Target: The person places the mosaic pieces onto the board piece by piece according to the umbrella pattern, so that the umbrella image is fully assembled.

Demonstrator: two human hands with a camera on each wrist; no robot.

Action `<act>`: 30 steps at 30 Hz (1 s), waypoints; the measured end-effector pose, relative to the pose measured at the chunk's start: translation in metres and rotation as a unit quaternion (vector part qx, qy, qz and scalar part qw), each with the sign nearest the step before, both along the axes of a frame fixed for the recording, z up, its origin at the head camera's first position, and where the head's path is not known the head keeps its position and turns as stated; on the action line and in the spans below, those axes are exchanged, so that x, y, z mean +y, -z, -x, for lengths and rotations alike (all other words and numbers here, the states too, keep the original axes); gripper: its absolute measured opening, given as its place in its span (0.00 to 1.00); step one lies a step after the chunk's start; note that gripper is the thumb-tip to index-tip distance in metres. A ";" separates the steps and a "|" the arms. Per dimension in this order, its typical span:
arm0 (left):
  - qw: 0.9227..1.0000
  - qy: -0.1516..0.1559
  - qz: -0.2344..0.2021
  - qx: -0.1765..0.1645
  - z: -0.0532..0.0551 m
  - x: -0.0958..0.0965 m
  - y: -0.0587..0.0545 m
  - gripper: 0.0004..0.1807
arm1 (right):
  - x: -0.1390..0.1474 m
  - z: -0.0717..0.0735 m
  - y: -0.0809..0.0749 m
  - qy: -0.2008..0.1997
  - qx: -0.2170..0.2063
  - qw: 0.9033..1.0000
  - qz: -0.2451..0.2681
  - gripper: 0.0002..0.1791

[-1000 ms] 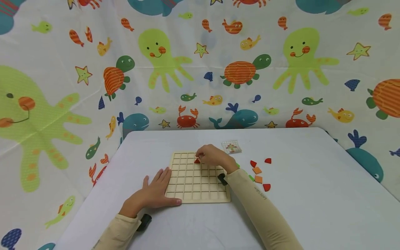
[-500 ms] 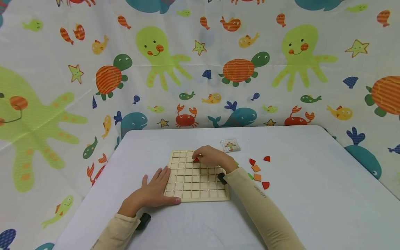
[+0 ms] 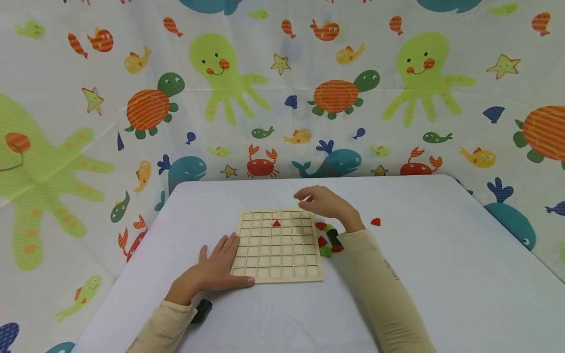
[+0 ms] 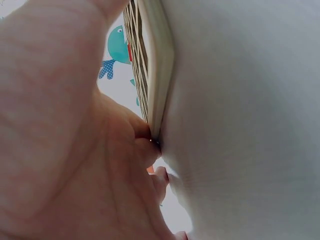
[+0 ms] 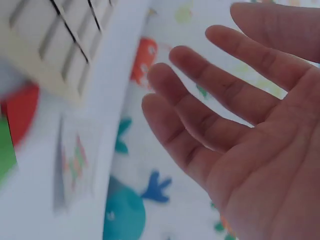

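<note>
A wooden grid board [image 3: 275,279] lies on the table, and a red triangle [image 3: 276,223] sits in one of its upper cells. My left hand [image 3: 212,272] rests flat at the board's left edge, fingers straight, thumb along the near left corner. In the left wrist view, that hand's fingers [image 4: 147,150] touch the board's side [image 4: 162,65]. Over the board's far right corner hovers my right hand [image 3: 328,203]. The right wrist view shows its fingers [image 5: 200,112] loosely spread with nothing in them.
Right of the board lie red and green pieces [image 3: 325,251], partly hidden by the right wrist's camera. A red quarter-circle [image 3: 376,222] lies farther right. The pattern card [image 5: 77,165] shows in the right wrist view. A sea-animal cloth [image 3: 282,98] hangs behind the table.
My right hand has let go of the red triangle, leaving it on the board, and has moved up and to the right. The left hand has stayed at the board's edge.
</note>
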State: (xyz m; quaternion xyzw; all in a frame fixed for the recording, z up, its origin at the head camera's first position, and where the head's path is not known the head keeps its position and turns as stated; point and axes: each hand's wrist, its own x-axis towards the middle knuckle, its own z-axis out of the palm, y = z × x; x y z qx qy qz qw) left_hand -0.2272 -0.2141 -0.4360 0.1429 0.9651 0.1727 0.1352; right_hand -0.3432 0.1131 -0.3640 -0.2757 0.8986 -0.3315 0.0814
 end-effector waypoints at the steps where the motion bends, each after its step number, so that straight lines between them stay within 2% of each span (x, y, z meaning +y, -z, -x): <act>1: 1.000 0.001 0.001 0.000 0.000 0.000 -0.001 0.73 | 0.008 0.000 -0.002 0.015 -0.001 1.000 0.004 0.21; 9: 1.000 0.002 0.004 -0.001 -0.001 0.000 -0.002 0.73 | 0.073 -0.001 -0.009 0.105 -0.002 0.994 0.011 0.25; 13: 1.000 0.002 0.008 -0.002 0.000 -0.001 0.000 0.73 | 0.107 -0.006 -0.007 0.142 -0.025 0.990 0.008 0.26; 19: 1.000 0.003 -0.003 0.001 0.001 -0.002 0.000 0.74 | 0.150 -0.014 0.000 0.185 -0.083 0.979 -0.024 0.28; 24: 1.000 0.003 -0.002 0.002 0.003 -0.003 -0.001 0.74 | 0.166 -0.011 0.012 0.190 -0.141 0.970 -0.049 0.26; 30: 1.000 0.006 0.003 0.007 0.004 -0.002 0.003 0.74 | 0.171 -0.006 0.027 0.207 -0.179 0.957 -0.094 0.19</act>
